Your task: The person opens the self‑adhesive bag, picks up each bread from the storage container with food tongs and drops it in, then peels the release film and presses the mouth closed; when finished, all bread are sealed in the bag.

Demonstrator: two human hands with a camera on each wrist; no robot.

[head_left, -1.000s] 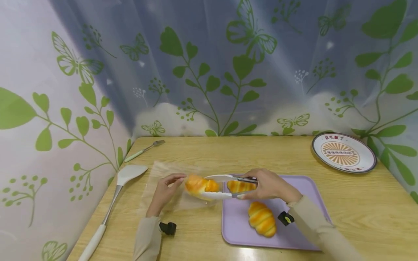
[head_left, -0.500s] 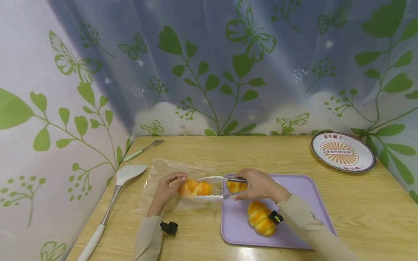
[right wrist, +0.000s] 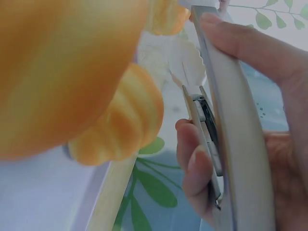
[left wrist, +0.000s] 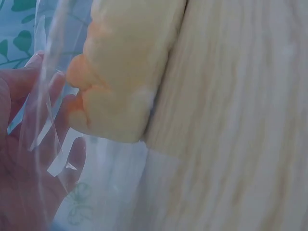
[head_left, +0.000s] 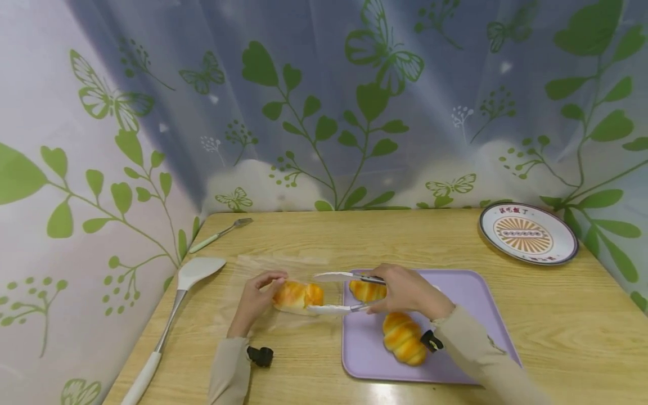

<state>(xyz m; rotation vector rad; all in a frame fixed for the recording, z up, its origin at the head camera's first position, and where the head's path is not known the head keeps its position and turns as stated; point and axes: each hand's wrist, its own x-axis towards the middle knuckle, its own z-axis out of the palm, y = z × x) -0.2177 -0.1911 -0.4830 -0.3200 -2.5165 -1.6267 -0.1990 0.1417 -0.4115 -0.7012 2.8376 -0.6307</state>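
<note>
A clear plastic bag point(head_left: 314, 264) lies on the wooden table left of the tray, with an orange-yellow bread roll point(head_left: 289, 295) in it. My left hand point(head_left: 258, 295) holds the bag at the roll's left end; in the left wrist view its fingers point(left wrist: 57, 115) show through the plastic, beside the bread point(left wrist: 120, 72). My right hand point(head_left: 411, 289) grips a pair of tongs point(head_left: 340, 309) with white scalloped tips. The tips are spread, the lower one right at the roll's right end. In the right wrist view, thumb and fingers hold the tongs' metal handles point(right wrist: 240, 125).
A lilac tray point(head_left: 468, 289) carries a croissant point(head_left: 404, 337) and another bread point(head_left: 365, 290), partly behind the tongs. A patterned plate point(head_left: 529, 233) stands at the back right. A white-headed spatula point(head_left: 197, 271) and a fork point(head_left: 220, 235) lie along the left edge.
The bread roll has moved left, further into the bag. The tongs went left with it, spread apart, then drew back slightly. My left hand stays by the bag.
</note>
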